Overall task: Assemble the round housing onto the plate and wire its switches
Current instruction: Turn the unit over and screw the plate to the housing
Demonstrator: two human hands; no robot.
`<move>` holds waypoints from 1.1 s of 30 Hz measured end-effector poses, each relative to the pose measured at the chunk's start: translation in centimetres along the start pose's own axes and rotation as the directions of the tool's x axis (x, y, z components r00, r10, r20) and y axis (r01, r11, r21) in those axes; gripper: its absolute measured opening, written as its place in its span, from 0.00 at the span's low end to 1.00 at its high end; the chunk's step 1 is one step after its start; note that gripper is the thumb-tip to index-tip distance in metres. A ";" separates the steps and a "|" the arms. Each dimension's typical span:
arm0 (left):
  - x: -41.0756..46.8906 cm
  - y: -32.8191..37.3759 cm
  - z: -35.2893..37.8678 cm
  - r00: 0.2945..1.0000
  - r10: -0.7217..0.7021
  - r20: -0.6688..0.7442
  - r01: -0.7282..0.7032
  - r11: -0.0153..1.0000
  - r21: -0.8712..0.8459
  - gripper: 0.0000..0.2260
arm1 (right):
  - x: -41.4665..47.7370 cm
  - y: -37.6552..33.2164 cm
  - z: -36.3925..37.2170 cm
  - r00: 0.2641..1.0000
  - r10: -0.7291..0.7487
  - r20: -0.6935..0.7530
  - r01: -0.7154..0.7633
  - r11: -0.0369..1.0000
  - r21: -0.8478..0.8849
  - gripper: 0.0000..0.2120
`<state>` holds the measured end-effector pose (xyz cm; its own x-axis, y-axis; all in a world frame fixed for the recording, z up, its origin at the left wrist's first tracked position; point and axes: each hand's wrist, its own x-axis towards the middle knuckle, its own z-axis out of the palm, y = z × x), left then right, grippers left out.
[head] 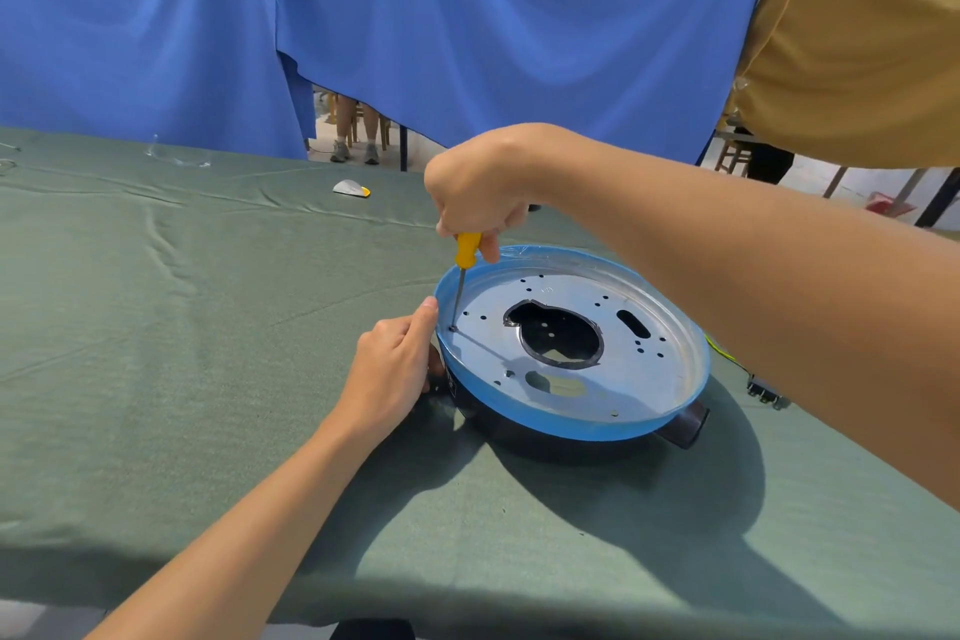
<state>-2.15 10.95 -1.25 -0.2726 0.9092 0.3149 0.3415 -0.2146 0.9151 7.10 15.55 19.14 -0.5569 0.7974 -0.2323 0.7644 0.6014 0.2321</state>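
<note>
Yellow marks the handle of the screwdriver [467, 250], which the right hand [478, 192] grips from above with its fingers curled tight round the top. The thin shaft runs almost upright, leaning slightly, and its tip meets a hole at the left edge of the plate [665, 379]. The silver plate lies flat inside the round housing [571, 424], a dark shallow body with a blue film round its rim, resting on the green cloth [182, 327]. The left hand [395, 369] is at the housing's left side, thumb up against the rim just beside the tip and fingers wrapped round the wall below, apparently to brace it. The driving axis therefore points straight down from the right hand into the hole, with the left hand the nearer of the two to the fastening point. Whether a screw sits under the tip is too small to tell; only a dark speck shows. The left fingertips are hidden behind the housing wall, and the right forearm covers the housing's far right edge. To the right of the housing, a small metal switch part [763, 392] on a yellow-green wire [719, 348] peeks out from under that arm, and its connection cannot be seen.
</note>
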 end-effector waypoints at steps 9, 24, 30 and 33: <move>0.0 0.2 -0.1 1.000 0.015 0.009 -0.015 1.000 0.020 0.29 | -1.2 -0.1 -0.6 0.992 -0.087 -0.088 0.094 0.992 0.079 0.01; -0.2 0.2 -0.1 1.000 0.017 0.024 -0.017 1.000 0.014 0.31 | -0.6 0.1 0.2 0.998 -0.022 -0.065 0.026 0.998 0.058 0.11; -0.1 0.2 -0.1 1.000 0.011 0.028 -0.012 0.999 0.034 0.31 | -0.3 -0.1 1.4 0.969 0.000 -0.247 0.004 1.000 0.017 0.14; 0.0 0.0 -0.1 1.000 0.015 0.019 -0.016 0.998 0.053 0.31 | -0.4 -0.1 1.3 0.979 0.009 -0.203 -0.005 1.000 0.020 0.16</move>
<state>-2.20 10.92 -1.21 -0.2505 0.9125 0.3235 0.3928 -0.2096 0.8954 7.63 15.12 17.93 -0.6046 0.7958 -0.0333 0.7734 0.5966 0.2143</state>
